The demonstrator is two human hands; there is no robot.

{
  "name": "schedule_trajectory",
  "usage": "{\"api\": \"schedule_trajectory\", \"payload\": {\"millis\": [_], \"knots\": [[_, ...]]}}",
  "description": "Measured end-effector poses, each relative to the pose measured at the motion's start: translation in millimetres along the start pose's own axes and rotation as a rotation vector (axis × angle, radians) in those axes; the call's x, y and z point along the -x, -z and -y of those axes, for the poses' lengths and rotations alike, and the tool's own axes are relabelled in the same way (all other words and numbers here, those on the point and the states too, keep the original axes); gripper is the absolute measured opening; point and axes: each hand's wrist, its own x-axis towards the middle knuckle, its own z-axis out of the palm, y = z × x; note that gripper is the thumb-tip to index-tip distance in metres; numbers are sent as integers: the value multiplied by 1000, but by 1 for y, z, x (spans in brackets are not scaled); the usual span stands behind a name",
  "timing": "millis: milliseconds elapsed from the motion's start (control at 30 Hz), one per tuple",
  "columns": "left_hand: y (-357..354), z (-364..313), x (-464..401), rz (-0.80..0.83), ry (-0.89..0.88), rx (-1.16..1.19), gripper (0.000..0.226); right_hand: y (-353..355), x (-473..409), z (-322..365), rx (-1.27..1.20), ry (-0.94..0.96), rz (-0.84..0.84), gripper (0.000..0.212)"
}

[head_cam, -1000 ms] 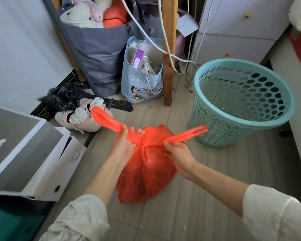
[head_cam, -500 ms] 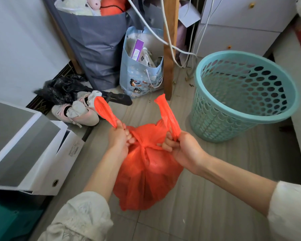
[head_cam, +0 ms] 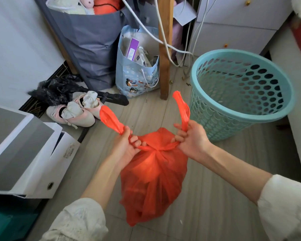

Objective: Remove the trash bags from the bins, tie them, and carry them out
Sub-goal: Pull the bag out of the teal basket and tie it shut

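Note:
A full red trash bag (head_cam: 153, 180) hangs in front of me above the grey floor, its neck cinched into a knot at the top. My left hand (head_cam: 127, 146) is closed around the bag's left handle strip, which sticks up to the left. My right hand (head_cam: 191, 140) grips the right handle strip, whose end stands upright. The two hands pull the strips apart on either side of the knot. The teal perforated bin (head_cam: 241, 94) stands to the right with no bag in it.
A white storage box (head_cam: 24, 153) sits at left. Pink shoes (head_cam: 73, 112) and a black plastic bag (head_cam: 56, 89) lie on the floor behind it. A blue gift bag (head_cam: 137, 77), a grey fabric bag (head_cam: 94, 40), a wooden post (head_cam: 164, 49) and white drawers (head_cam: 233, 28) line the back.
The right handle strip, stretched sideways a second ago, now points upward. Both hands have moved apart, drawing the knot tighter on the bag's neck.

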Motion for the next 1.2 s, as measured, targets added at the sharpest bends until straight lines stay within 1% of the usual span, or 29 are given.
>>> {"api": "schedule_trajectory", "payload": {"millis": [67, 133, 200, 233, 267, 333, 367, 400, 467, 500, 533, 567, 633, 700, 800, 867, 933, 1000, 1033, 1100, 1167, 1200], "knots": [[-3, -4, 2, 63, -18, -41, 33, -8, -3, 2, -26, 25, 20, 22], [-8, -10, 5, 84, -35, -140, 32, -15, -5, -3, 3, 25, 75, 21], [-14, -19, 10, 65, -91, -235, 33, -20, -5, -14, 138, 26, 139, 24], [-16, -25, 13, 42, -154, -328, 35, -22, -5, -20, 228, 40, 162, 25], [-18, -31, 15, 5, -238, -484, 37, -24, -4, -25, 318, 50, 179, 27], [-19, -44, 19, -82, -435, -886, 43, -28, -4, -35, 501, 68, 200, 32], [-19, -51, 20, -111, -501, -1046, 45, -29, -7, -39, 622, 93, 194, 35], [-18, -56, 19, -128, -526, -1137, 46, -30, -9, -42, 771, 130, 185, 38], [-16, -64, 16, -143, -518, -1165, 50, -34, -12, -47, 1111, 221, 196, 39], [-17, -66, 14, -137, -505, -1101, 51, -36, -11, -49, 1286, 281, 218, 38], [-20, -66, 13, -123, -476, -983, 50, -41, -8, -50, 1420, 337, 258, 33], [-24, -66, 12, -104, -437, -840, 48, -45, -4, -51, 1484, 378, 310, 28], [-33, -68, 13, -72, -345, -615, 41, -50, 1, -52, 1438, 334, 417, 25], [-38, -68, 13, -51, -259, -487, 34, -51, 0, -55, 1380, 288, 482, 28], [-36, -68, 13, 3, -186, -301, 25, -47, -8, -55, 1405, 340, 472, 30], [-29, -70, 12, 71, -175, -269, 26, -43, -8, -50, 1399, 333, 474, 25], [-20, -68, 12, 83, -187, -412, 29, -39, -6, -41, 1352, 288, 484, 12], [-11, -62, 14, 55, -225, -716, 28, -35, -5, -33, 1313, 228, 451, 27], [-8, -58, 16, 61, -241, -875, 30, -33, -6, -29, 1295, 207, 433, 31], [-6, -51, 19, 154, -238, -1103, 45, -32, -5, -21, 1217, 153, 429, 30], [-5, -46, 18, 276, -201, -1222, 68, -29, -7, -14, 1102, 105, 430, 29], [-4, -44, 17, 319, -205, -1276, 70, -27, -8, -10, 1028, 75, 417, 30]]}}
